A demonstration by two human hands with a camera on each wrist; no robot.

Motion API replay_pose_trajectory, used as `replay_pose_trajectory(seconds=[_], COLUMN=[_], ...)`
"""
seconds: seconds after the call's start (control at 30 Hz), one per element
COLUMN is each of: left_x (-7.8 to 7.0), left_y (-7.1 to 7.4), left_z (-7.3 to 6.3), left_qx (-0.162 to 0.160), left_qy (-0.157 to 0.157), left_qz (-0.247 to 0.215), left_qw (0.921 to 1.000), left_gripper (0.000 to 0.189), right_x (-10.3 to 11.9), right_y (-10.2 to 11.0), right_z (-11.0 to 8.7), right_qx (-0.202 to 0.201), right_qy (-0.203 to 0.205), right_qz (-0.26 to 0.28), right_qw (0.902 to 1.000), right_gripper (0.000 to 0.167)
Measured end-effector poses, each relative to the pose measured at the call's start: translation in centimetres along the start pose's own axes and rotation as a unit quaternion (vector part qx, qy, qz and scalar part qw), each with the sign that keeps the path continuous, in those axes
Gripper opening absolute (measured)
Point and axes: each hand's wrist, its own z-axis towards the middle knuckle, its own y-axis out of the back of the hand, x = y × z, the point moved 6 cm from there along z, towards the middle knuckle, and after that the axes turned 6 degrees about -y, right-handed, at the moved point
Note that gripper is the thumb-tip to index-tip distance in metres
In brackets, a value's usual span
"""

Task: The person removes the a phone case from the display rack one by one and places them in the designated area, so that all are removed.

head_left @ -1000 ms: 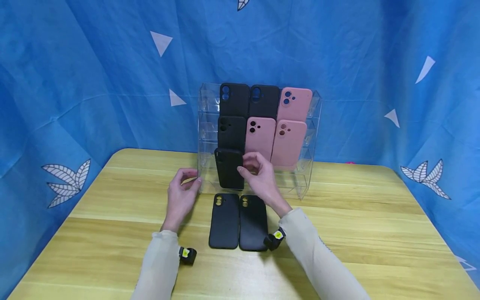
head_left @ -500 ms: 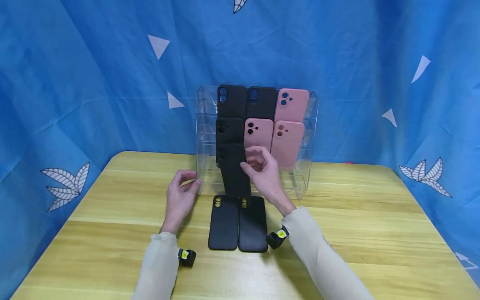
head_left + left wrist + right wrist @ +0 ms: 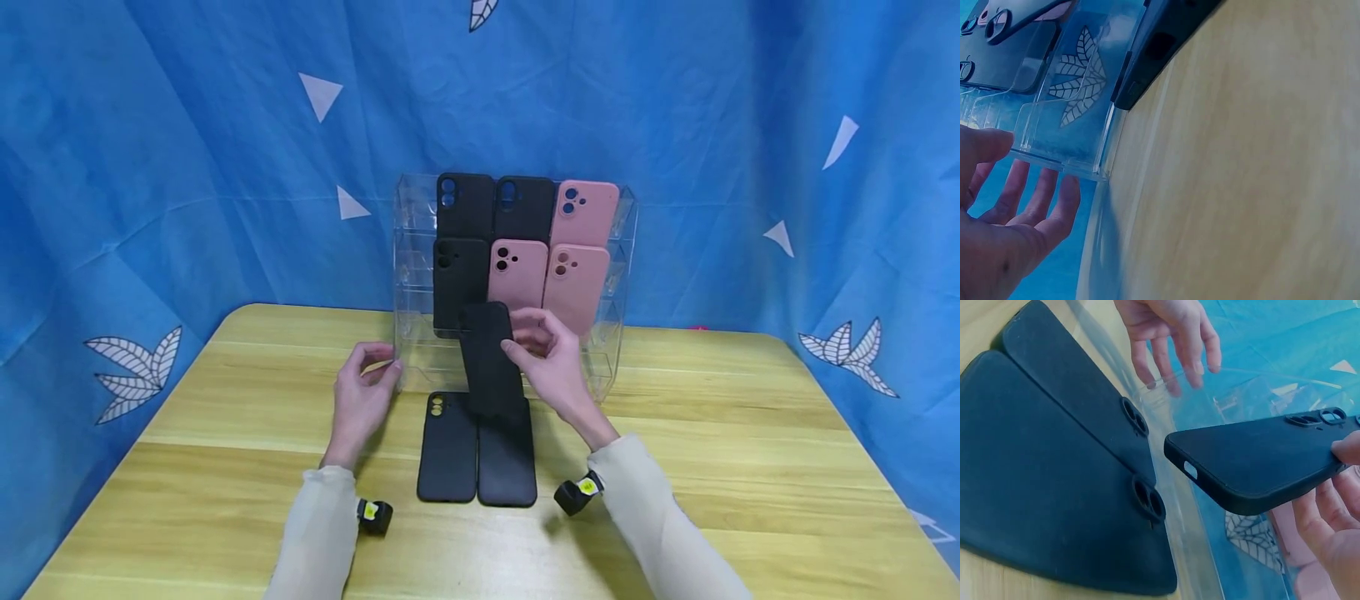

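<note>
My right hand (image 3: 553,367) pinches a black phone case (image 3: 489,354) by its right edge, thumb on the near face. The case is tilted, in front of the rack and over the top of a black case (image 3: 507,467) lying on the table. Close beside that one lies a second black case (image 3: 447,458). My left hand (image 3: 362,400) holds the lower left side of the clear plastic display rack (image 3: 414,287). In the left wrist view, its thumb (image 3: 991,145) is on one side of the clear panel and the fingers on the other.
On the rack's upper tiers stand black cases (image 3: 461,287) at the left and pink cases (image 3: 576,283) at the right. The wooden table (image 3: 735,450) extends to both sides. A blue patterned curtain (image 3: 712,167) hangs behind.
My right hand has drawn the black case out of the rack's lower left, toward me and to the right. The left hand has stayed at the rack's side.
</note>
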Motion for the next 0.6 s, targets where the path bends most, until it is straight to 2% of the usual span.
replay_pose_trajectory(seconds=[0.37, 0.6], left_x=[0.0, 0.1], left_y=[0.0, -0.1], left_z=[0.0, 0.1], left_qx=[0.001, 0.005], left_qy=[0.002, 0.008], left_qz=[0.005, 0.004], left_qw=[1.0, 0.9999], left_gripper=[0.026, 0.027], right_x=[-0.8, -1.0], right_y=[2.2, 2.9], right_z=[-0.7, -1.3], right_qx=[-0.018, -0.01], right_qy=[-0.051, -0.073], right_qz=[-0.021, -0.028], right_qw=[0.9983, 0.9969], right_gripper=[0.037, 0.038])
